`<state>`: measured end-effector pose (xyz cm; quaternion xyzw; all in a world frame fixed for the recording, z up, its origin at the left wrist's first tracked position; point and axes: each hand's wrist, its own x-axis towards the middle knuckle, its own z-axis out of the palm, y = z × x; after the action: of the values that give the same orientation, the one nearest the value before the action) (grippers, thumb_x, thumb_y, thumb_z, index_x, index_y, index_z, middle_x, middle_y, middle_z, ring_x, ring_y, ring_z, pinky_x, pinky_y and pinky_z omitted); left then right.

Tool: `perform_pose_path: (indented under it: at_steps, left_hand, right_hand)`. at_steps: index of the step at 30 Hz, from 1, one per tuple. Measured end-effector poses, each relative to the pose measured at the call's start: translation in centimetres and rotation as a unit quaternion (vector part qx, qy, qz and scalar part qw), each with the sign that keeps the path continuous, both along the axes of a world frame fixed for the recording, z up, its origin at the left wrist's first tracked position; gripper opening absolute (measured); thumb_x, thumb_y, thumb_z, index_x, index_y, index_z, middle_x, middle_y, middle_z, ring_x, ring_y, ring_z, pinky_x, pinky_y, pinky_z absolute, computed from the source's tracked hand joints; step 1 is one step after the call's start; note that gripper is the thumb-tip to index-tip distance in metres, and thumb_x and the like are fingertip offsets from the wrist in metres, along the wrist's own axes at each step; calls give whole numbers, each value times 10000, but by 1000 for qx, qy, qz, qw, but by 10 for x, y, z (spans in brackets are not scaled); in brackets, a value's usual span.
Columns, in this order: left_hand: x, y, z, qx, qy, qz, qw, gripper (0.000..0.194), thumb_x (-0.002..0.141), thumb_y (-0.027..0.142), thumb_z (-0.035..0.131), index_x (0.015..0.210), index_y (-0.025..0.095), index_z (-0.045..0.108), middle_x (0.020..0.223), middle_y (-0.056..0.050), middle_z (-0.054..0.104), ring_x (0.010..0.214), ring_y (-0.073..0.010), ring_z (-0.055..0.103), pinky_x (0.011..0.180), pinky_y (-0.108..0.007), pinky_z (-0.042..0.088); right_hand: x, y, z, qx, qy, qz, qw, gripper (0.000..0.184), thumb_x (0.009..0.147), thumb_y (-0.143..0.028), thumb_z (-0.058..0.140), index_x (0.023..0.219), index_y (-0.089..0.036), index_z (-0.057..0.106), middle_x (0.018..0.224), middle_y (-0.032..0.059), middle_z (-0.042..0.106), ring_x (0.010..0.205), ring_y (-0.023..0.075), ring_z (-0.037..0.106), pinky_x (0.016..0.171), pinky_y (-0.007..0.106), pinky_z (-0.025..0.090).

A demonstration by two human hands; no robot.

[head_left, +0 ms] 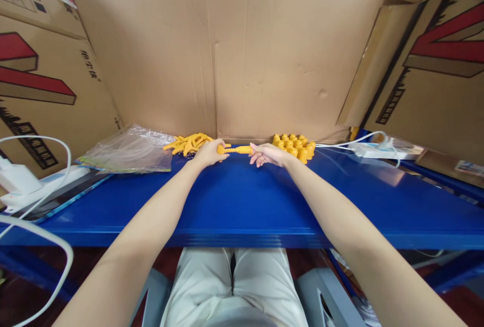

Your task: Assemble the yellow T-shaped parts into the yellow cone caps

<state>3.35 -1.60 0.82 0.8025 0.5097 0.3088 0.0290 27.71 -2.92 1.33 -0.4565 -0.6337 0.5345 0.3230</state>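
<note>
Both my arms reach forward over a blue shelf top (242, 201). My left hand (209, 152) is closed round one end of a slim yellow plastic rod (237, 150). My right hand (266, 154) pinches the rod's other end, so the piece spans the gap between the two hands just above the shelf. Behind my left hand lies a loose pile of yellow curved pieces (189, 143). Behind my right hand stands a cluster of yellow knobbed pieces (294, 146).
A clear plastic bag (128, 149) lies at the left. A cardboard sheet (234, 60) walls the back, with printed cartons on both sides. White cables and a power strip (378, 149) sit at the right, a white charger (15, 178) at the left.
</note>
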Motion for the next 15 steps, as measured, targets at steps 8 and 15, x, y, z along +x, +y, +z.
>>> perform_pose_path:
  at_steps: [8,15]
  left_hand:
    - [2,0,2,-3,-4,2,1000,291,666,381,730,862,209,601,557,54,515,539,-120,461,543,-234,276]
    - [2,-4,4,-7,-9,0,1000,263,695,366,716,867,213,587,522,65,519,506,-117,473,527,-237,286]
  right_hand:
    - [-2,11,-5,-34,-66,-28,997,689,876,-737,275,748,-137,588,489,54,591,317,101,473,318,214,347]
    - [8,0,2,11,17,5,1000,521,759,-327,779,1190,-222,505,1062,71,691,627,122,680,513,210,540]
